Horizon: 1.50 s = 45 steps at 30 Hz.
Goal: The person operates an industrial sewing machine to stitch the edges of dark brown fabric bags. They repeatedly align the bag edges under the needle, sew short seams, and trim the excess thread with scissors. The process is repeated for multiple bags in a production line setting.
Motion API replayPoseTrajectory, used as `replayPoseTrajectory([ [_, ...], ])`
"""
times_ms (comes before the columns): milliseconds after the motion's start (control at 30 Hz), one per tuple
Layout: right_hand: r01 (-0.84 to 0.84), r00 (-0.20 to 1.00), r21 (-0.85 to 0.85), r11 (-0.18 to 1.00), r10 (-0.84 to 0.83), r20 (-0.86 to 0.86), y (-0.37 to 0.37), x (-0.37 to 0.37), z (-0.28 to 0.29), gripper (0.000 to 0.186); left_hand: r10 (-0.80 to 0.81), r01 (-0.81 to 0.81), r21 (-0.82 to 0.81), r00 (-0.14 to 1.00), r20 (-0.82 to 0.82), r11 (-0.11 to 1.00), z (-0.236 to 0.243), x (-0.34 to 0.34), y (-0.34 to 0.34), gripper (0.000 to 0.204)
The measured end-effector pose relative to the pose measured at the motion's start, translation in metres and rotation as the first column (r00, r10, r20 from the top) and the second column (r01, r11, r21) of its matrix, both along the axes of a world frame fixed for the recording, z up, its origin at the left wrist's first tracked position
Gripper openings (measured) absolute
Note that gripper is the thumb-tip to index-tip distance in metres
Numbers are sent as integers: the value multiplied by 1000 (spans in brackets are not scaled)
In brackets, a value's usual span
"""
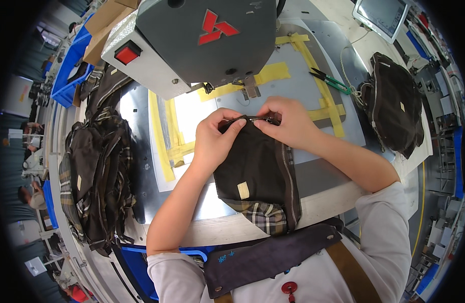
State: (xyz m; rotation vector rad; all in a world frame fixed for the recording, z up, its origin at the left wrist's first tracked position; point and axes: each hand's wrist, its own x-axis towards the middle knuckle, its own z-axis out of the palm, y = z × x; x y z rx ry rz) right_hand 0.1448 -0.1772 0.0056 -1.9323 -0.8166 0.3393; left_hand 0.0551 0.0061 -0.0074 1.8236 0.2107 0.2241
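Note:
Between my hands is a black fabric piece [247, 171] with a metal zipper down its right side, a small cream label and a plaid lining at its lower end. My left hand [219, 136] pinches the upper edge near its middle, thumb on top. Close to its right, my right hand [288, 121] grips the same edge, where a short run of zipper teeth shows between the thumbs. The lower end of the piece hangs over the table's front edge. Just beyond my fingers is the presser foot [251, 88] of a sewing machine [212, 40], apart from the fabric.
A pile of similar black and plaid pieces [98, 177] lies at the left. Another black zippered piece [396, 106] rests at the right, near green-handled snips [333, 82]. Yellow tape [166, 146] borders the work plate. A blue bin [68, 76] and a screen [381, 17] stand farther back.

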Motion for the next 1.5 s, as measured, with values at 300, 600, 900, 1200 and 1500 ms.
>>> replayPoseTrajectory([
  [300, 46, 994, 103, 994, -35, -99, 3, -8, -3, 18, 20, -16, -94, 999, 37, 995, 0, -4, -1, 13],
  [600, -102, 994, 222, 970, 106, -6, -2, 0, -3, 14, -38, 37, -48, 999, 0, 998, 7, -7, 0, 13],
  [900, -124, 992, 205, 971, 116, 49, -1, 3, 1, 13, -61, 59, -68, 998, -17, 996, 8, -6, 0, 13],
  [1200, -147, 988, 95, 984, 152, -42, -3, 8, -3, 19, -60, 58, -80, 998, -22, 995, 4, -4, 1, 12],
  [1500, -40, 997, -19, 999, 39, -60, 1, 1, -5, 20, -27, 27, 28, 1000, -8, 999, 1, -2, -3, 13],
])
